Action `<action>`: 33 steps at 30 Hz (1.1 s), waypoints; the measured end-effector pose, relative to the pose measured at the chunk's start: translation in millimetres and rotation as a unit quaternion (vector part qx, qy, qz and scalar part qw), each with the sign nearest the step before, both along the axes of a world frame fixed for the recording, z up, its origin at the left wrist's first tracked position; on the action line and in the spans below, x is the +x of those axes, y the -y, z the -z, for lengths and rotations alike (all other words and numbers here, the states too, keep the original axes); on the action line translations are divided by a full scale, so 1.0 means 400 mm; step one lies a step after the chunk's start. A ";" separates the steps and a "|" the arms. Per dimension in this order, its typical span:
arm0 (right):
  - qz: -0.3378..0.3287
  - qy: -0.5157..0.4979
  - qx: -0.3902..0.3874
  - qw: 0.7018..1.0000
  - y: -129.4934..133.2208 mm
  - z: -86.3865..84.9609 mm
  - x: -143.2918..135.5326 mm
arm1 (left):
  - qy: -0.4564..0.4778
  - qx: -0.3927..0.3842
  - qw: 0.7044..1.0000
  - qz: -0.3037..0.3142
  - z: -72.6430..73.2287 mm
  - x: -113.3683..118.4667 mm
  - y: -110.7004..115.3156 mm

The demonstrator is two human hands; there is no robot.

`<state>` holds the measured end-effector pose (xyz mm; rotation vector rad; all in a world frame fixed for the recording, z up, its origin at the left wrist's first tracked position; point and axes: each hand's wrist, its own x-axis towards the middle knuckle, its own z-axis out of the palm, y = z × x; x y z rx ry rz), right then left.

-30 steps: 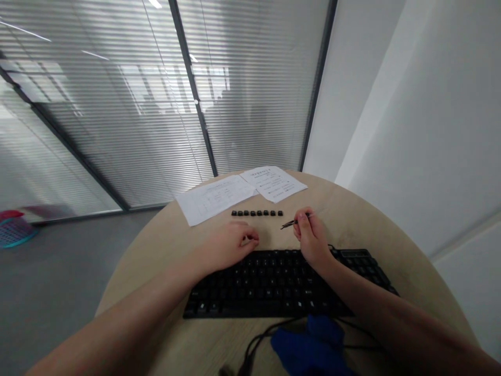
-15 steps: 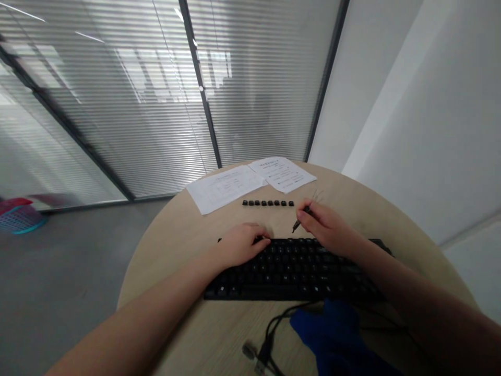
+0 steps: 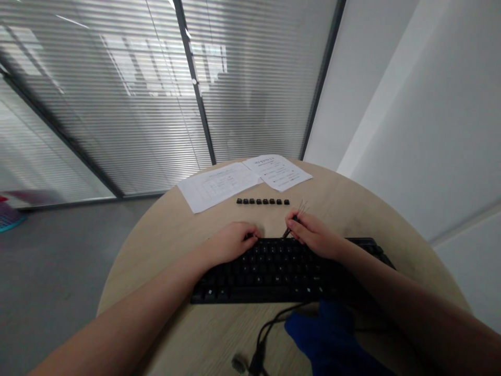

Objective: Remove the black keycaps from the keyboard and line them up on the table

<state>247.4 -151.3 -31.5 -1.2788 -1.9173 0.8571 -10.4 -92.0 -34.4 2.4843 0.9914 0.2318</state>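
Note:
A black keyboard [image 3: 270,271] lies on the round table in front of me. My left hand [image 3: 233,243] is at its far left edge, fingers curled over the rim and thumb close to the top row of keys. In my right hand [image 3: 313,233] is a dark keycap puller [image 3: 290,227], gripped between thumb and fingers. Its thin wire prongs stick up above the hand, while its dark tip points down at the keyboard's far edge. Beyond the hands, several black keycaps [image 3: 265,201] stand in a straight row.
Two printed sheets [image 3: 219,185] lie at the far side of the wooden table [image 3: 156,250]. Nearer me are a blue cloth [image 3: 329,337], a black cable [image 3: 261,342] and a small round brush-like piece [image 3: 238,363]. A basket [image 3: 10,216] stands on the floor at left.
My right hand has moved left and lowered the puller's tip to the keyboard's far edge. The left hand's thumb and fingers have drawn closer together. The view has shifted slightly.

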 end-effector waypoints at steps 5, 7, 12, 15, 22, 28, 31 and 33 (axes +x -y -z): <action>0.008 -0.031 -0.005 0.999 -0.005 0.021 -0.004 | 0.006 0.005 1.000 0.001 -0.003 -0.002 0.005; 0.012 -0.046 -0.007 0.999 -0.006 0.029 -0.004 | 0.007 0.003 1.000 0.000 -0.004 -0.002 0.006; 0.010 -0.057 -0.009 0.998 -0.006 0.038 -0.001 | 0.010 0.002 1.000 0.000 -0.008 0.000 0.008; -0.003 -0.025 0.012 1.000 -0.003 0.029 -0.003 | 0.004 0.000 1.000 -0.002 -0.009 0.001 0.008; -0.048 0.102 0.068 0.991 0.014 0.000 -0.020 | 0.009 -0.003 1.000 -0.005 -0.004 0.000 0.007; -0.028 0.088 0.105 0.990 0.015 0.012 -0.017 | 0.007 -0.003 1.000 -0.005 -0.006 0.000 0.006; -0.006 0.050 0.113 0.992 0.017 0.018 -0.015 | 0.010 -0.006 1.000 -0.006 -0.007 0.000 0.006; 0.000 0.031 0.104 0.994 0.018 0.026 -0.014 | 0.009 -0.007 1.000 -0.006 -0.007 0.000 0.007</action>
